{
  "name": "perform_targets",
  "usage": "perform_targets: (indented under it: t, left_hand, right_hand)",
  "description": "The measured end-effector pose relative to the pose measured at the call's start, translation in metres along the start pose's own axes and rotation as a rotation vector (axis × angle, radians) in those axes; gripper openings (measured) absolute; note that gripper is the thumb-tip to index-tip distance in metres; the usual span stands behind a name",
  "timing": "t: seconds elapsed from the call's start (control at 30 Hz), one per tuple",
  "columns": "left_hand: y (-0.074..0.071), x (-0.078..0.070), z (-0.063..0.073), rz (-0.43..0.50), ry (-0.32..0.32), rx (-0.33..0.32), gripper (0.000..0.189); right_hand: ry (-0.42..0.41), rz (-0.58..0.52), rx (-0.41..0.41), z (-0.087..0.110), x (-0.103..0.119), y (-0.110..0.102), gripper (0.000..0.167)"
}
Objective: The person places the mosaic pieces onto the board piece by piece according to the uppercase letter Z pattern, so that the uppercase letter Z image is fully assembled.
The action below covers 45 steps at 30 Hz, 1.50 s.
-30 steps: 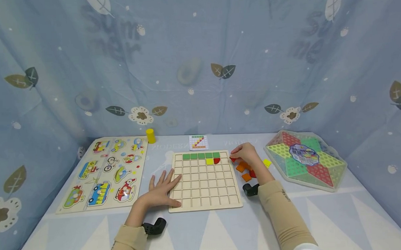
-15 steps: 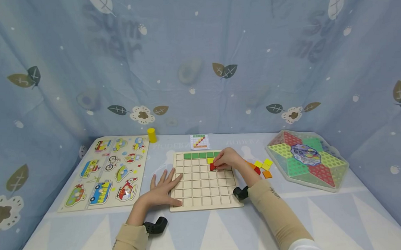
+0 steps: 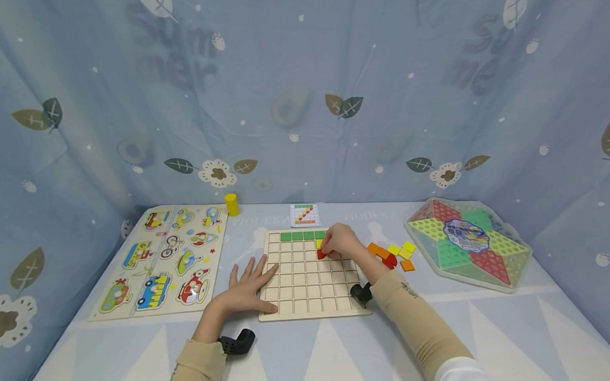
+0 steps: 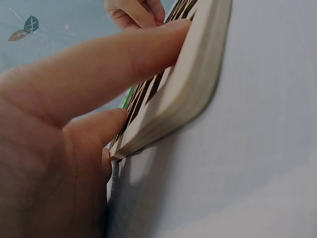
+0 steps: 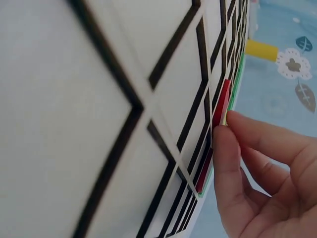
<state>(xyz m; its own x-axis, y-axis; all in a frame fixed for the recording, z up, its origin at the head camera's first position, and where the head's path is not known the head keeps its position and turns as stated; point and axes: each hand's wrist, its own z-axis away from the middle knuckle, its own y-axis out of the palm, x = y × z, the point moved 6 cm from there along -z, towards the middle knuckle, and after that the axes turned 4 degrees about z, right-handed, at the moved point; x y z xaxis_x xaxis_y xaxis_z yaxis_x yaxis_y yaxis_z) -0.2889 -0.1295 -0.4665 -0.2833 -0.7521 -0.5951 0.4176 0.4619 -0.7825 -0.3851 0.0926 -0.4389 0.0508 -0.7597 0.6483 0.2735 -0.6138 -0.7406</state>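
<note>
In the head view a wooden grid board (image 3: 309, 292) lies flat on the table. My left hand (image 3: 245, 292) rests on its left edge with fingers spread, and the left wrist view shows the thumb (image 4: 124, 62) on the rim. Thumb and index finger of my right hand (image 3: 342, 240) pinch a red piece (image 5: 222, 101) at the board's upper right. That piece looks tilted against the grid. Green squares (image 3: 303, 236) sit in the top row, with a partly covered yellow square (image 3: 319, 244) below them. Another red piece (image 5: 204, 171) shows in the grid in the right wrist view.
Loose orange (image 3: 377, 251), red (image 3: 390, 261) and yellow pieces (image 3: 408, 247) lie right of the board. A pattern card (image 3: 304, 215) and yellow cylinder (image 3: 231, 204) stand behind. A vehicle puzzle (image 3: 157, 259) is left, a hexagonal game box (image 3: 468, 243) right.
My right hand has moved left from the loose pieces onto the board, carrying a red piece to just below the yellow square. The left hand has stayed on the board's edge.
</note>
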Motion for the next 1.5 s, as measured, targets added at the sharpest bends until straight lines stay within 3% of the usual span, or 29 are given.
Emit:
perform_targets:
  t: [0.3, 0.47, 0.73, 0.9, 1.07, 1.23, 1.5]
  left_hand:
    - [-0.001, 0.0, 0.0, -0.002, 0.01, 0.001, 0.098]
    - [-0.001, 0.001, 0.001, -0.003, 0.011, -0.001, 0.098]
    - [-0.001, 0.003, 0.002, -0.004, 0.01, -0.012, 0.098]
    - [-0.001, 0.002, 0.001, -0.004, 0.014, -0.011, 0.099]
    - [-0.001, 0.002, 0.001, -0.002, 0.015, -0.005, 0.099]
    - [-0.001, 0.001, 0.0, 0.001, 0.018, -0.006, 0.099]
    - [0.002, 0.002, -0.001, 0.01, 0.0, 0.001, 0.099]
  right_hand:
    - [0.037, -0.211, -0.022, 0.009, -0.021, -0.019, 0.01]
    - [0.088, -0.257, -0.094, 0.017, -0.043, -0.038, 0.014]
    - [0.215, -0.219, -0.223, 0.028, -0.081, -0.063, 0.016]
    - [0.272, -0.125, -0.245, 0.037, -0.101, -0.073, 0.017]
    - [0.275, 0.021, -0.22, 0.047, -0.103, -0.079, 0.024]
    - [0.271, 0.097, -0.2, 0.048, -0.1, -0.081, 0.024]
    - [0.237, 0.059, -0.215, 0.042, -0.09, -0.079, 0.026]
